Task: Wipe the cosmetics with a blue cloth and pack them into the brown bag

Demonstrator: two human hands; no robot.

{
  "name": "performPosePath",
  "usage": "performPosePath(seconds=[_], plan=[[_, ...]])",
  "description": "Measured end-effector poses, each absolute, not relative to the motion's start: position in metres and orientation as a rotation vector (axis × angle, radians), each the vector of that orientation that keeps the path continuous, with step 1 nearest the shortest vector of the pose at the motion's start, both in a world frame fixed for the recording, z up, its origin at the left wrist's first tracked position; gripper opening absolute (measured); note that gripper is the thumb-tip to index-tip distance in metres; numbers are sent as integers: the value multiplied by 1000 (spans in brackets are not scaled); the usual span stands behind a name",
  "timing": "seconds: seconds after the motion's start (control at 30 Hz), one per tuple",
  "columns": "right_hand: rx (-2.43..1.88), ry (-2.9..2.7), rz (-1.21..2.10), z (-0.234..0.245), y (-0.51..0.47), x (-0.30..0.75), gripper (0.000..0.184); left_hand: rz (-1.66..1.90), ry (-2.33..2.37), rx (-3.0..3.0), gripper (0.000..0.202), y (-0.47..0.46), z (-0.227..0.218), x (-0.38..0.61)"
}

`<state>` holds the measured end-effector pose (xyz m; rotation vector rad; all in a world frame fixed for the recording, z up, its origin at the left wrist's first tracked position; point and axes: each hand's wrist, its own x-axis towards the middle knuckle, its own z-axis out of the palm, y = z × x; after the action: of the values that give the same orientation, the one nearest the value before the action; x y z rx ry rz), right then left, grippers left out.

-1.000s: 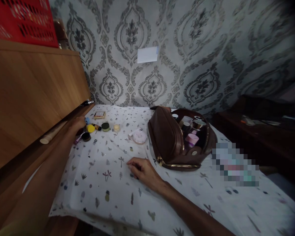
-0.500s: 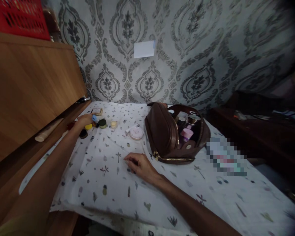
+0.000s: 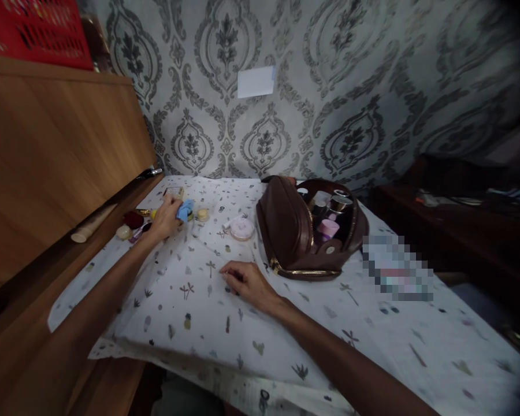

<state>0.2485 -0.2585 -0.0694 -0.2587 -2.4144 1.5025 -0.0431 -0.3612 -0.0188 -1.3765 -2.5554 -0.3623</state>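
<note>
My left hand (image 3: 167, 215) reaches to the far left of the patterned white cloth (image 3: 199, 323) and is closed on a small blue thing (image 3: 184, 209), among several little cosmetic jars. My right hand (image 3: 248, 282) rests on the cloth near the middle, fingers loosely curled, nothing visible in it. A brown leather pouch (image 3: 288, 231) stands open just beyond it, with several bottles and a pink-lidded jar (image 3: 328, 227) inside. A round pale compact (image 3: 241, 229) lies left of the pouch.
A wooden cabinet side (image 3: 56, 156) rises on the left, with a cream tube (image 3: 91, 224) on its ledge and a red crate (image 3: 34, 29) on top. Patterned wallpaper with a white note (image 3: 255, 81) is behind. Dark furniture (image 3: 459, 231) stands at the right.
My left hand has picked up the blue thing from the jars and drawn it slightly right. My right hand has stayed put. The view has shifted a little.
</note>
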Motion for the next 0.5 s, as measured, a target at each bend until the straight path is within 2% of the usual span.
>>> performPosePath(seconds=[0.27, 0.5], plan=[[-298, -2333, 1580, -78, -253, 248, 15, -499, -2404, -1597, 42, -356, -69, -32], [-389, -2142, 1611, -82, -240, 247, 13, -558, -2438, -1680, 38, -343, -63, -15]])
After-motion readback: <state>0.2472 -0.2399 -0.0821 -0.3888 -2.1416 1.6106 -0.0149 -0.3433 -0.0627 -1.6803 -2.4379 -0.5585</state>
